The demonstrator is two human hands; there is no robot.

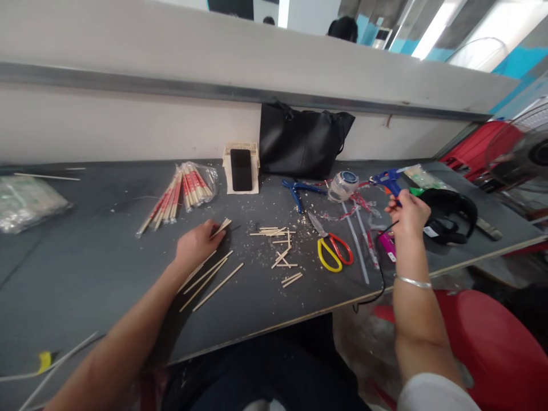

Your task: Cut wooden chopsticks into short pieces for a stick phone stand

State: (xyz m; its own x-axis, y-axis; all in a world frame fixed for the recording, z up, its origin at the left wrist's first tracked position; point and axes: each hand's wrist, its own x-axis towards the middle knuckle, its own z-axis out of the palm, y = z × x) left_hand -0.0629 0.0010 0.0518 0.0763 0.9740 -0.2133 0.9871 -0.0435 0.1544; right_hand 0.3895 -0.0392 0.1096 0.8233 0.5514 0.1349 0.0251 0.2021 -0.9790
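My left hand (197, 246) is closed around a few thin wooden sticks (223, 226), whose ends poke out past the fingers. Several longer sticks (218, 286) lie on the grey table just below it. On the right, my right hand (409, 212) grips a blue glue gun (389, 181) by its handle, the nozzle pointing left. A black cord (382, 268) hangs down nearby over the table edge. Between the hands lie short cut sticks (282, 245) among small chips. Scissors (335, 251) with one yellow and one red handle rest to their right.
Blue pliers (299, 191) and a clear jar (343, 186) stand behind the scissors. A phone (241, 170) leans on a small stick structure beside a black bag (303, 140). Bagged chopsticks (184, 191) lie left; headphones (449, 217) lie right. A red stool (492, 348) is below.
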